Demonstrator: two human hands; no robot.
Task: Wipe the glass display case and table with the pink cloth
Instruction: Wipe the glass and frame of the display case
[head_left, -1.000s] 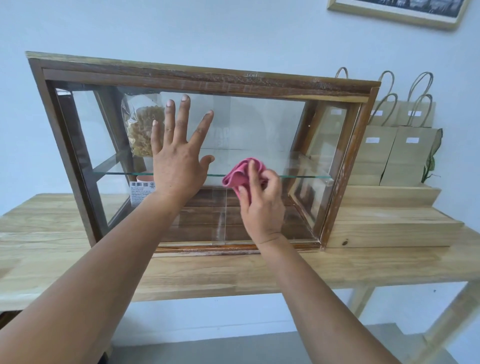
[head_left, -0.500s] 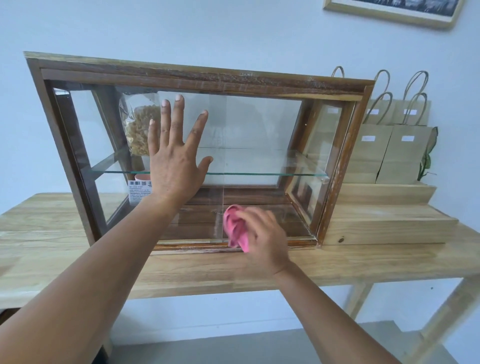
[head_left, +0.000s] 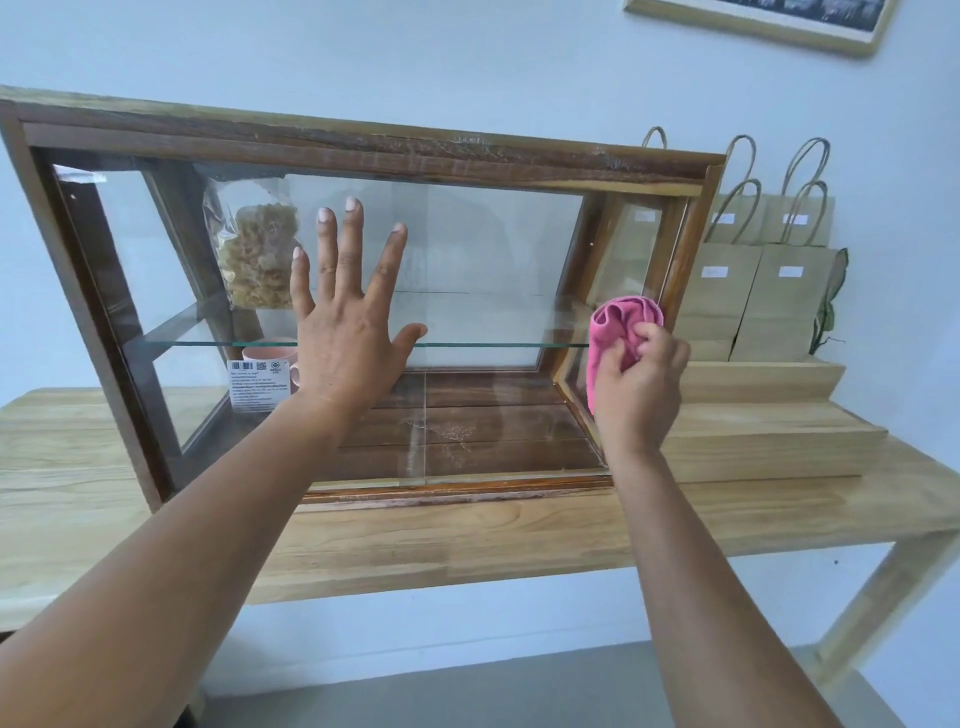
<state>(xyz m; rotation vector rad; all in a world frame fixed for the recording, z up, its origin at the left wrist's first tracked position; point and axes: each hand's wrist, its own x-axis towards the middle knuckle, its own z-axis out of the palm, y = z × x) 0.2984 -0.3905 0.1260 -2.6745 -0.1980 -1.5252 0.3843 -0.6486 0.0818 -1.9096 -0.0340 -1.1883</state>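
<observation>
Entry 1: glass display case (head_left: 363, 150), dark wooden frame, standing on the pale wooden table (head_left: 467, 535) and filling your view from 9 to 2 o'clock. A glass shelf (head_left: 493, 344) runs across it at mid-height. Entry 2: your left hand (head_left: 348, 353), at the pane's 10 o'clock, palm flat on the front glass. Its fingers are straight and spread, and it has hold of nothing. Entry 3: your right hand (head_left: 641, 384), at the pane's 3 o'clock, just beside the case's right upright. Its fingers are curled tight round the pink cloth (head_left: 618, 322). Entry 4: that cloth, bunched, bulging out of your fist towards 11 o'clock. It lies against the front glass at shelf level, and a strip of it hangs down the left side of your hand. Entry 5: clear bag of pale curly pieces (head_left: 257, 254), inside the case on the shelf, at 9 o'clock from your left fingers. Entry 6: pink cup (head_left: 270, 358), below the shelf line, partly behind your left hand, with a white barcoded label (head_left: 258, 384) in front of it. Entry 7: white smears on the lower glass at the pane's 6 o'clock. Entry 8: brown paper bags (head_left: 769, 296) with handles, on a stepped wooden stand (head_left: 769, 415) at 3 o'clock from the case. Entry 9: picture frame (head_left: 753, 26) on the wall, at 1 o'clock.
</observation>
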